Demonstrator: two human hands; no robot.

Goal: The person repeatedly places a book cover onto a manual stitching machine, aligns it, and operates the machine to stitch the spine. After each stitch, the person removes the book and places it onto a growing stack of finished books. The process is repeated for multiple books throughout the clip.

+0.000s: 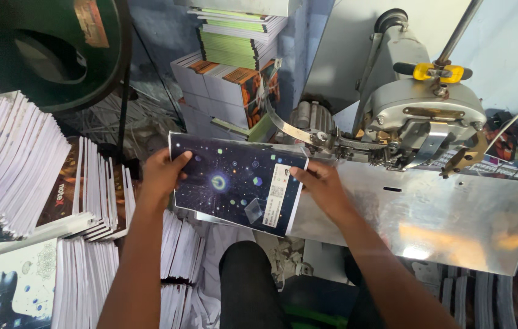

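You hold a dark notebook (234,183) with a starry cover between both hands, level in front of you and just left of the stitching machine (420,116). Your left hand (162,176) is clamped on the notebook's left edge, thumb lying across the cover. Your right hand (326,189) is closed on its right edge beside the white label strip, fingers curled over the rim where the notebook meets the shiny metal plate (442,213) of the machine. The two hands stand well apart, one at each end of the cover. The machine's grey head sits at the far right, with a yellow clip (437,73) on its top and a curved metal band (286,125) reaching left toward the notebook's far corner. At the far side stands a stack of orange-covered books (228,91) with green-edged ones (234,45) on top. To your left, fanned white-edged notebooks (15,164) lie in rows, and more of them (85,280) are piled near your left arm. Your dark-trousered knee (250,280) shows below the notebook.
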